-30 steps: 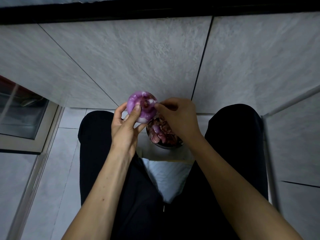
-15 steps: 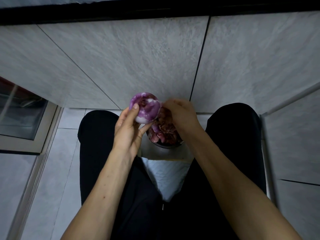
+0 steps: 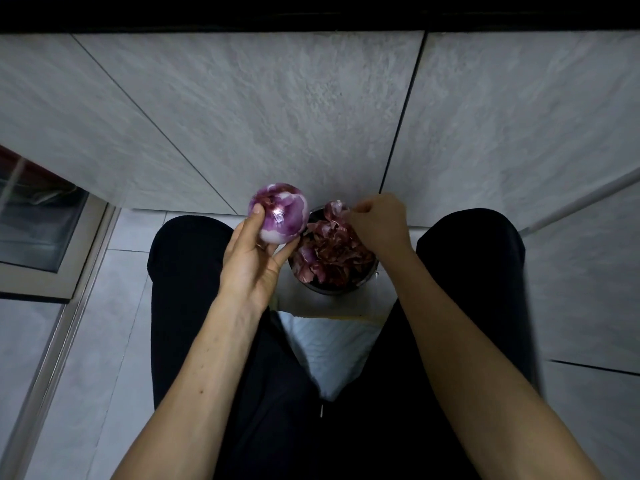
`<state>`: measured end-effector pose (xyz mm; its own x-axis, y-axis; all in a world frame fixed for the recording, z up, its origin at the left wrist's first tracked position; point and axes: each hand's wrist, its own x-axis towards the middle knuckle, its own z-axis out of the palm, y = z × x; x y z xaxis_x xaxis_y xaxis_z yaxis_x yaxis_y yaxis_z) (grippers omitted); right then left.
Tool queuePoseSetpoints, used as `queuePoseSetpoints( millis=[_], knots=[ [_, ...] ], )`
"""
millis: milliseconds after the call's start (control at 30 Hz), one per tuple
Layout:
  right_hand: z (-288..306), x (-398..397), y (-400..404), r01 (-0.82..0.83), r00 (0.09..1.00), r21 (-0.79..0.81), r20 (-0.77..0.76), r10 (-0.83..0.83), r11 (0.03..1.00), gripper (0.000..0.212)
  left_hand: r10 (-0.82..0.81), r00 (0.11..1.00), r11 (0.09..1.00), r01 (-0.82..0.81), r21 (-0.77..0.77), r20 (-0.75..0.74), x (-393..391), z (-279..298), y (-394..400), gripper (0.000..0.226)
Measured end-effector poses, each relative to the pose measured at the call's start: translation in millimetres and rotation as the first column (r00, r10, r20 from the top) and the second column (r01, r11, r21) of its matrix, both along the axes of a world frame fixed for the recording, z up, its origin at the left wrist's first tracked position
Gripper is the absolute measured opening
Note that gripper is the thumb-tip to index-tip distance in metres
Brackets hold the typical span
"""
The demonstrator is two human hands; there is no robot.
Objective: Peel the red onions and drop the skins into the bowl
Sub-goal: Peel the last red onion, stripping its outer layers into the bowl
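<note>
My left hand (image 3: pixel 254 258) grips a red onion (image 3: pixel 282 214), purple with white patches, held up over my left knee. To its right, my right hand (image 3: pixel 375 221) pinches a piece of purple skin (image 3: pixel 334 207) above the far rim of a dark bowl (image 3: pixel 329 289). The bowl stands on the floor between my knees and is heaped with several red-brown onion skins (image 3: pixel 332 258). My right wrist covers the bowl's right side.
I sit with black-trousered legs (image 3: pixel 187 271) spread, on a white seat (image 3: pixel 332 348). A grey tiled wall (image 3: pixel 311 116) rises just beyond the bowl. A framed glass panel (image 3: pixel 41 230) lies at the left, and another tiled surface (image 3: pixel 588 289) at the right.
My right hand has pulled a strip of skin off the onion and moved right, over the bowl. My left hand has shifted the onion slightly left and up.
</note>
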<state>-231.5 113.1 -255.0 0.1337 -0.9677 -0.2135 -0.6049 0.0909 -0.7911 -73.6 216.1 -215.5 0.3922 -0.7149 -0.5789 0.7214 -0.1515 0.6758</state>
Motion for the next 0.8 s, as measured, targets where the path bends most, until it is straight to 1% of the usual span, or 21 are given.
queuePoseSetpoints(
  millis=[100,167,267,333,467,567,600,633,700,733,767,800],
  knots=[
    [-11,6,-7,-0.076,0.987,-0.028,-0.147,0.071,0.997,0.054,-0.016,1.0,1.0,0.016,-0.008,0.0,-1,-1,1,0.053],
    [-17,9,-11,-0.12,0.975,-0.014,-0.191,0.115,0.993,0.055,-0.023,1.0,1.0,0.023,-0.01,0.004,-1,-1,1,0.053],
    [-24,10,-15,-0.148,0.971,0.056,-0.181,0.156,0.987,0.052,-0.034,0.999,0.999,0.034,0.002,0.015,-2,1,0,0.06],
    [-27,11,-17,-0.164,0.965,0.056,-0.198,0.172,0.985,0.05,-0.039,0.999,0.999,0.039,0.015,0.02,-2,1,0,0.061],
    [-29,10,-16,-0.139,0.972,0.017,-0.186,0.14,0.99,0.038,-0.047,0.998,0.999,0.047,0.005,0.04,0,-1,2,0.051],
    [-23,12,-12,-0.17,0.969,-0.042,-0.188,0.159,0.985,0.046,-0.066,0.994,0.998,0.066,0.0,0.088,0,-1,4,0.04],
    [-17,14,-9,-0.183,0.971,-0.071,-0.172,0.169,0.98,0.045,-0.075,0.991,0.997,0.074,0.006,0.11,0,-1,4,0.037],
    [-10,15,-7,-0.206,0.972,-0.12,-0.136,0.19,0.971,0.038,-0.084,0.988,0.996,0.083,0.01,0.133,0,0,4,0.035],
    [10,16,3,-0.243,0.967,-0.207,0.028,0.254,0.948,0.011,-0.103,0.979,0.995,0.103,0.008,0.174,0,1,4,0.025],
    [21,16,8,-0.262,0.949,-0.239,0.114,0.295,0.935,0.014,-0.112,0.976,0.994,0.113,0.006,0.189,-1,2,4,0.02],
    [31,16,13,-0.289,0.92,-0.272,0.187,0.346,0.918,0.022,-0.121,0.972,0.993,0.121,0.01,0.203,-1,3,4,0.017],
    [37,16,17,-0.32,0.889,-0.307,0.23,0.396,0.896,0.028,-0.133,0.966,0.991,0.133,0.015,0.22,-2,5,4,0.019]
  ],
)
